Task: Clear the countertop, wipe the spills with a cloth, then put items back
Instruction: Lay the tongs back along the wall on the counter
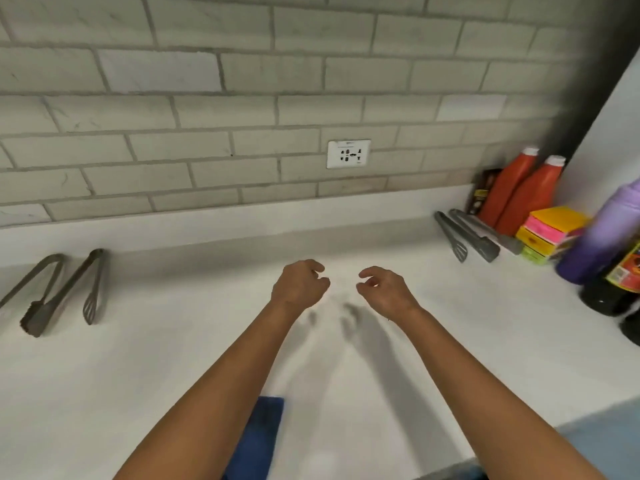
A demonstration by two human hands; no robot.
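Observation:
My left hand (300, 285) and my right hand (384, 289) hover side by side over the middle of the white countertop (173, 358), fingers loosely curled and holding nothing. A blue cloth (258, 438) lies on the counter near the front edge, partly hidden under my left forearm. Two grey tongs (59, 292) lie at the left. Another pair of grey tongs (464, 233) lies at the right. Two red sauce bottles (519, 192) stand in the back right corner.
Beside the red bottles sit stacked bright boxes (547, 230), a purple bottle (602, 230) and a dark bottle (620, 285). A wall socket (348, 154) is set in the tiled backsplash. The counter's front edge runs at the lower right.

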